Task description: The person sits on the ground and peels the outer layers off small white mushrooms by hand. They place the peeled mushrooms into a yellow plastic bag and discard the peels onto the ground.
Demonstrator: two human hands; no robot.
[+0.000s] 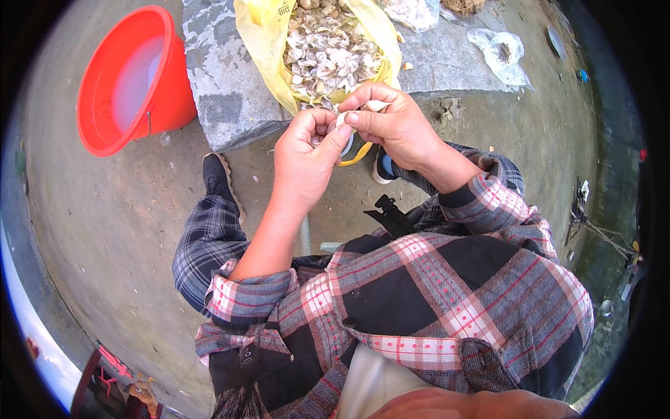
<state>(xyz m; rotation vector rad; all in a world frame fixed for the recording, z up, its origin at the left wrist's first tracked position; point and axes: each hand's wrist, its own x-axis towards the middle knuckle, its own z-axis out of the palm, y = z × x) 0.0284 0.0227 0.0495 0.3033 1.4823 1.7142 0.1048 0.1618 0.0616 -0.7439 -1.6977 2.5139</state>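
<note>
My left hand [309,162] and my right hand [403,125] meet in front of the stone slab's near edge. Thumbs and fingertips of both pinch a pale garlic clove [342,119]. Another clove [375,106] is tucked against the curled fingers of my right hand. Just beyond the hands, a yellow plastic bag [267,68] gapes on the slab. Dry garlic skins [335,57] fill it, with several whole garlic bulbs [314,4] at its far end. Beneath my fingers shows a bit of a white rim [347,147], mostly hidden.
The grey stone slab [220,78] has a rough near edge. Left of it stands a red bucket [175,94] holding cloudy liquid. Clear plastic bags [500,52] lie on the slab's right side. My shoe [215,175] rests on the concrete floor [131,220].
</note>
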